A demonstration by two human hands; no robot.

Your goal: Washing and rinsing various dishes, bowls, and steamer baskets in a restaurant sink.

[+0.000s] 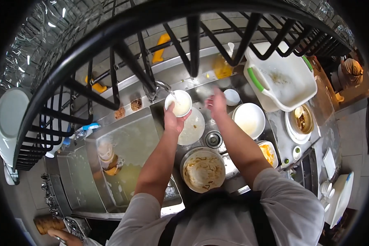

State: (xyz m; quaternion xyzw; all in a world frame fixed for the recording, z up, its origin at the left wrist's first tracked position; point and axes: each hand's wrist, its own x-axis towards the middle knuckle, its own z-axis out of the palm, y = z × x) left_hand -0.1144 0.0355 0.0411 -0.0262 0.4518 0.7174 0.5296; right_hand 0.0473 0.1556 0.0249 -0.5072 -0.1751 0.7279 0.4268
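Black rack [192, 8] nearest, arching across 12 o'clock. Sink [100, 184] at 8. Left hand [174, 121] near centre, fingers clamped on bowl [187, 101] at 12; rim, likely wet, may slip from one-handed grip. Right hand [217, 101] at 2, blurred: finger spread, can't tell. Tap [163, 85] at 11, base partly behind bars.

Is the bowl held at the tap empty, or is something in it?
Not empty: cloudy, whitish liquid shows inside the bowl in the left hand. How full it is, I cannot tell.

Glossy bowl [179, 105], smth mtl sink [199, 92]
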